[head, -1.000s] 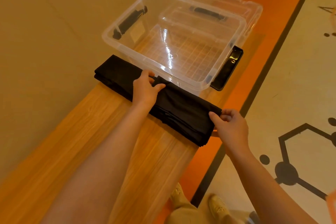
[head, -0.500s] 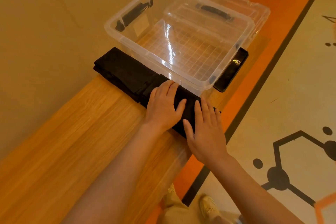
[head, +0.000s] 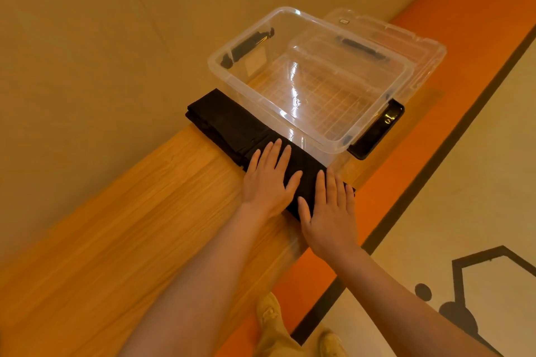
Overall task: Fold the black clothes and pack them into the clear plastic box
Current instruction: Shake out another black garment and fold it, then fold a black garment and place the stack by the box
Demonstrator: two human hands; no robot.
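Your left hand (head: 268,180) and right hand (head: 330,211) lie flat, fingers straight, pressing the right end of the folded black cloth bundle (head: 232,127) on the smooth wood-grain surface (head: 130,226); neither grip is closed on anything. The soft, matte strip looks nearly folded, with packing left. Just beyond it, touching, sits the clear, glossy, rectangular plastic box (head: 307,130), holding no clothes.

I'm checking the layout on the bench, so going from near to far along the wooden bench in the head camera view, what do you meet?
Wooden bench → left hand and right hand pressing flat, side by side → folded black clothes → clear plastic box → its lid behind it.
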